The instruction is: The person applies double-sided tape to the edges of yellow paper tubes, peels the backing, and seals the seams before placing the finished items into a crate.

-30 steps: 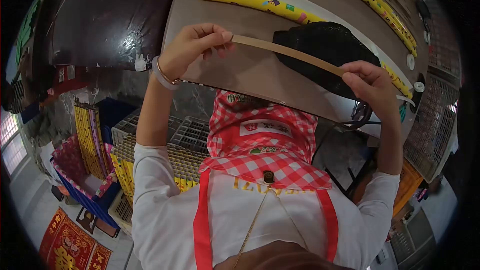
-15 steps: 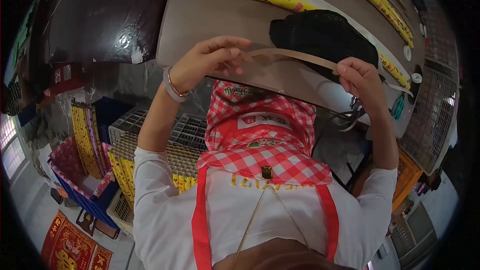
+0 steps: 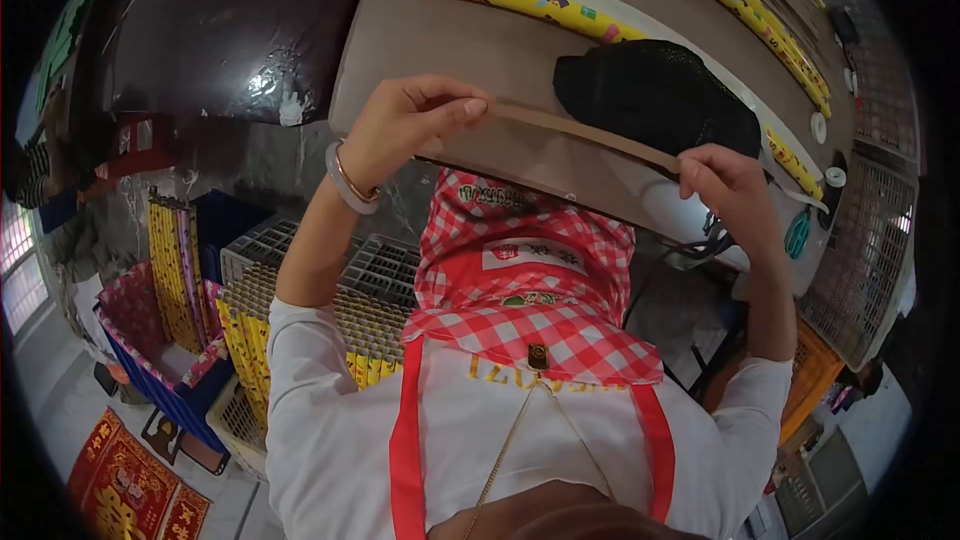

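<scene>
Pinches one end of a tan strip (image 3: 590, 130) between thumb and fingers of the left hand (image 3: 425, 120), and grips the other end between thumb and fingers of the right hand (image 3: 730, 188). Holds the strip nearly straight between both hands, above the brown table (image 3: 470, 45) and near the black mesh item (image 3: 655, 90). Has a yellow patterned roll (image 3: 520, 0) lying farther back on the table.
</scene>
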Motion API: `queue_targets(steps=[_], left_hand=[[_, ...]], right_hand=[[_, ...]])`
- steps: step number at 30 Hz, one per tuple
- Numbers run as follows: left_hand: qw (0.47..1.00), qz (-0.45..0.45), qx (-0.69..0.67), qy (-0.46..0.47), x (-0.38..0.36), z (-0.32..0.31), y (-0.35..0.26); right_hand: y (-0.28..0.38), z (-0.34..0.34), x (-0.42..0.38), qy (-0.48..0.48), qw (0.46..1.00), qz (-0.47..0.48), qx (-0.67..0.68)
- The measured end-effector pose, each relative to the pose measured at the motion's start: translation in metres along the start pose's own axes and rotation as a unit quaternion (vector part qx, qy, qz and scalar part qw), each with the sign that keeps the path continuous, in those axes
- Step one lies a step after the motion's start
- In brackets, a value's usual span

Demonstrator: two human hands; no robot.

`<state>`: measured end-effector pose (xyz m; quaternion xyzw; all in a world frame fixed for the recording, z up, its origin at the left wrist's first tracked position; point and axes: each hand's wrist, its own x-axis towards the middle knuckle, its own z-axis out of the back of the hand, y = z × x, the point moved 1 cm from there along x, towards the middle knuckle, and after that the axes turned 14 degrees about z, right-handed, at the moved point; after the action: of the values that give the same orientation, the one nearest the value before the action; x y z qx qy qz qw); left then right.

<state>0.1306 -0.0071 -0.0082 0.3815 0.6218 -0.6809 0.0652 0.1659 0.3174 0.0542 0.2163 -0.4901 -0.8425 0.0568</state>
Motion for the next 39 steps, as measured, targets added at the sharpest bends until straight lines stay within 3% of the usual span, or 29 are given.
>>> queue_targets(steps=[2, 5, 7, 8, 13, 14, 17, 18, 20, 22, 24, 34, 36, 39], left_hand=[[0.987, -0.136, 0.047, -0.075, 0.002, 0.009, -0.013], [0.961, -0.209, 0.124, -0.133, 0.012, 0.030, -0.043], [0.952, -0.221, 0.065, -0.200, 0.029, 0.039, -0.056], [0.937, -0.267, 0.062, -0.218, 0.041, 0.049, -0.062], [0.929, -0.229, 0.066, -0.283, 0.084, 0.078, -0.061], [0.921, -0.224, 0.077, -0.310, 0.089, 0.082, -0.058], [0.941, -0.189, 0.028, -0.279, 0.099, 0.089, -0.046], [0.922, -0.132, 0.135, -0.338, 0.097, 0.087, -0.049], [0.928, -0.146, 0.099, -0.328, 0.104, 0.092, -0.042], [0.933, -0.160, 0.063, -0.315, 0.108, 0.096, -0.039], [0.948, -0.129, 0.026, -0.290, 0.107, 0.101, -0.042], [0.947, -0.134, 0.075, -0.282, 0.115, 0.107, -0.036], [0.931, -0.128, 0.138, -0.312, 0.115, 0.108, -0.035], [0.932, -0.133, 0.113, -0.317, 0.116, 0.109, -0.033]], right_hand=[[0.002, 0.004, 0.006, -0.012, 0.995, 0.054, 0.080], [0.028, 0.022, 0.030, -0.024, 0.978, 0.185, -0.089], [0.034, 0.037, 0.057, -0.033, 0.972, 0.196, -0.128], [0.039, 0.040, 0.070, -0.045, 0.976, 0.186, -0.104], [0.033, 0.041, 0.123, -0.004, 0.974, 0.191, -0.118], [0.027, 0.038, 0.129, -0.002, 0.982, 0.176, -0.069], [0.006, 0.031, 0.144, 0.023, 0.984, 0.177, 0.001], [0.006, 0.029, 0.144, 0.039, 0.989, 0.140, -0.014], [0.003, 0.026, 0.147, 0.059, 0.993, 0.101, -0.028], [-0.001, 0.024, 0.150, 0.074, 0.974, 0.209, -0.044], [0.002, 0.025, 0.152, 0.076, 0.978, 0.191, -0.042], [-0.002, 0.025, 0.157, 0.066, 0.983, 0.155, -0.070], [-0.004, 0.023, 0.157, 0.068, 0.983, 0.155, -0.070], [-0.004, 0.021, 0.158, 0.067, 0.983, 0.157, -0.066]])
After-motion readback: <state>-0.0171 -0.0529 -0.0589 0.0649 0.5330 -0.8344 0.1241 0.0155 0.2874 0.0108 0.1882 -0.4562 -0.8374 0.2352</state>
